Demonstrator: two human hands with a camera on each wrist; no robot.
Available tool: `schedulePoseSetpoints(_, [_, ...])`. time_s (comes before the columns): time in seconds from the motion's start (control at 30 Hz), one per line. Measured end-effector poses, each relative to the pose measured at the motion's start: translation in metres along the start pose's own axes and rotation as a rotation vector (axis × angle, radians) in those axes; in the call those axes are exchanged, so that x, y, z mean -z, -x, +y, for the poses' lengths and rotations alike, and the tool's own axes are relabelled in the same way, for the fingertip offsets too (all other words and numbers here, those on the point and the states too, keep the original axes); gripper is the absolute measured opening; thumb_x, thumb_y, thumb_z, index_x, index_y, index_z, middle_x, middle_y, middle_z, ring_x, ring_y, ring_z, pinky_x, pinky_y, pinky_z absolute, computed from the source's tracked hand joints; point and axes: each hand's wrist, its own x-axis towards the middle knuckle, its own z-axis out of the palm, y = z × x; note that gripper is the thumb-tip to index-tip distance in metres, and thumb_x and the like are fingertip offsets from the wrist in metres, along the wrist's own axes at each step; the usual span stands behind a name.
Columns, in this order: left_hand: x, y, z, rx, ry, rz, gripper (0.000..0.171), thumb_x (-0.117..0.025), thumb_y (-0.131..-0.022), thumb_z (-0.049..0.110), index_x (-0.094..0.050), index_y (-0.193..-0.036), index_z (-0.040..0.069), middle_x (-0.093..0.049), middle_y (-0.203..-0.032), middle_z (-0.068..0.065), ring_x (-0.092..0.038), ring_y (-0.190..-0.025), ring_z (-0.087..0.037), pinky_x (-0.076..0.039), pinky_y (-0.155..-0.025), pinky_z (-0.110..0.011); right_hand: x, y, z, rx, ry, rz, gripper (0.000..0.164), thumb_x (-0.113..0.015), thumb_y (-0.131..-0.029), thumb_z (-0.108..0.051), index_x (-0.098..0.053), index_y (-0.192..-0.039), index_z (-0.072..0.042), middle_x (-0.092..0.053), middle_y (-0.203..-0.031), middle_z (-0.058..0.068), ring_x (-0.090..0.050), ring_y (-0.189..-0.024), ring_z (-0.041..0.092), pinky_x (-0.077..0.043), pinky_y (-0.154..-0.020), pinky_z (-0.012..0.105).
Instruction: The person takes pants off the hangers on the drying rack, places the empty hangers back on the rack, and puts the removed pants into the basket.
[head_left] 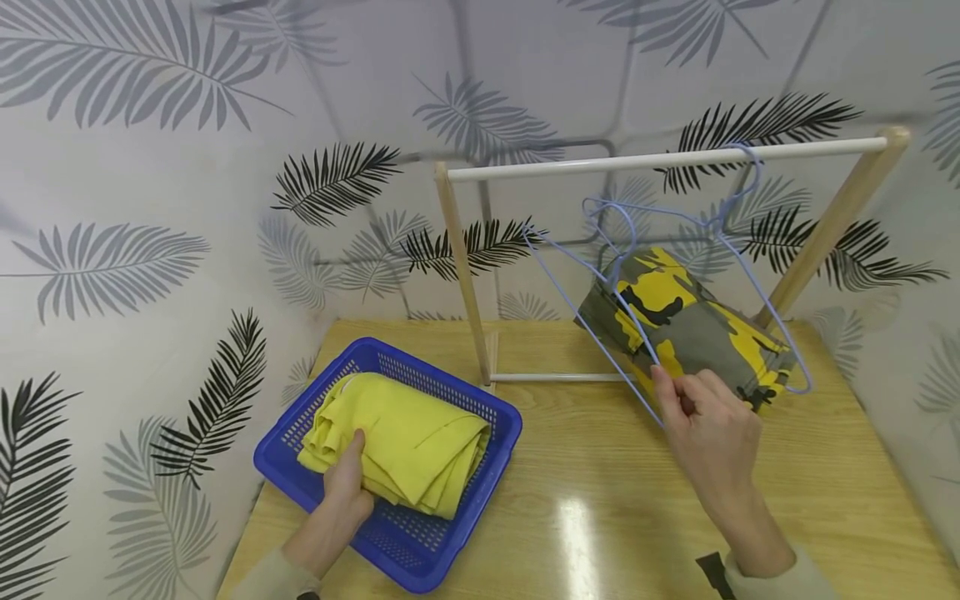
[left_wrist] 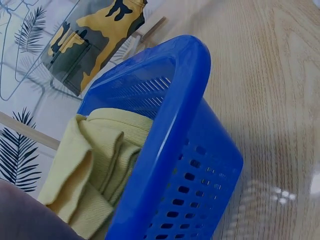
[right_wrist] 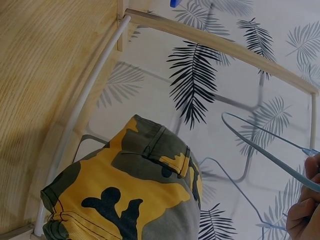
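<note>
My left hand (head_left: 347,483) grips the near edge of a folded yellow garment (head_left: 408,437), its thumb on top and its fingers hidden beneath. That garment lies in a blue perforated basket (head_left: 468,533). With thumb and fingers, my right hand (head_left: 712,425) pinches a light blue hanger (head_left: 636,323), which bears no clothing and is held tilted before the rack. A second blue hanger (head_left: 757,283) hooks over the rack's rod, with a yellow, grey and black camouflage garment (head_left: 675,321) hanging from it. In the right wrist view, fingers (right_wrist: 302,205) show at the right edge by the hanger wire.
The rack has a white top rod (head_left: 570,167), wooden side posts (head_left: 836,221) and a white lower bar (head_left: 558,377). It stands at the back of a wooden table (head_left: 600,492). Behind is a leaf-patterned wall covering (head_left: 480,75), close to the rack.
</note>
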Motion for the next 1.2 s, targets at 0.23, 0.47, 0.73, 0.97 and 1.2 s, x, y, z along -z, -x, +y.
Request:
schedulePoseSetpoints(0.23, [0.001, 0.005, 0.001, 0.073, -0.033, -0.074, 0.059, -0.047, -0.11, 0.039, -0.034, -0.158, 0.008, -0.055, -0.137, -0.005, -0.041, -0.149, -0.031, -0.035, -0.127, -0.057, 0.0, 0.001, 0.0, -0.004, -0.003, -0.001, 0.071, -0.054, -0.107, -0.054, -0.056, -0.054, -0.006, -0.047, -0.053, 0.005, -0.027, -0.053, 0.0, -0.017, -0.044, 0.016])
schedulePoseSetpoints(0.47, [-0.004, 0.02, 0.011, 0.101, -0.083, -0.107, 0.069, -0.043, -0.11, 0.041, -0.02, -0.166, 0.006, -0.037, -0.16, -0.013, -0.028, -0.159, -0.037, -0.026, -0.131, -0.061, 0.0, 0.002, 0.001, -0.007, 0.006, 0.003, 0.071, -0.055, -0.107, -0.054, -0.054, -0.053, -0.008, -0.046, -0.052, 0.004, -0.027, -0.052, 0.002, -0.015, -0.045, 0.015])
schedulePoseSetpoints(0.73, [-0.006, 0.036, 0.023, 0.068, -0.1, -0.156, 0.073, -0.043, -0.111, 0.038, -0.006, -0.166, 0.008, -0.037, -0.154, -0.008, -0.033, -0.152, -0.031, -0.027, -0.131, -0.053, 0.0, 0.002, 0.002, -0.012, 0.006, 0.012, 0.071, -0.055, -0.107, -0.054, -0.052, -0.052, -0.008, -0.046, -0.052, 0.005, -0.027, -0.052, 0.002, -0.015, -0.047, 0.013])
schedulePoseSetpoints(0.97, [-0.007, 0.046, 0.032, -0.002, -0.176, -0.121, 0.08, -0.043, -0.11, 0.037, 0.003, -0.168, 0.006, -0.011, -0.172, -0.017, -0.013, -0.162, -0.038, -0.014, -0.134, -0.059, 0.001, 0.001, 0.001, -0.017, 0.013, 0.007, 0.071, -0.055, -0.106, -0.055, -0.05, -0.051, -0.01, -0.046, -0.052, 0.004, -0.025, -0.051, 0.0, -0.016, -0.044, 0.015])
schedulePoseSetpoints(1.2, [-0.009, 0.055, 0.048, -0.063, -0.16, -0.043, 0.095, -0.05, -0.108, 0.035, 0.02, -0.166, 0.011, 0.026, -0.175, -0.006, 0.016, -0.165, -0.034, 0.003, -0.134, -0.061, 0.002, 0.002, 0.0, -0.016, 0.008, 0.003, 0.072, -0.054, -0.106, -0.055, -0.05, -0.051, -0.01, -0.047, -0.052, 0.004, -0.025, -0.052, -0.001, -0.016, -0.043, 0.016])
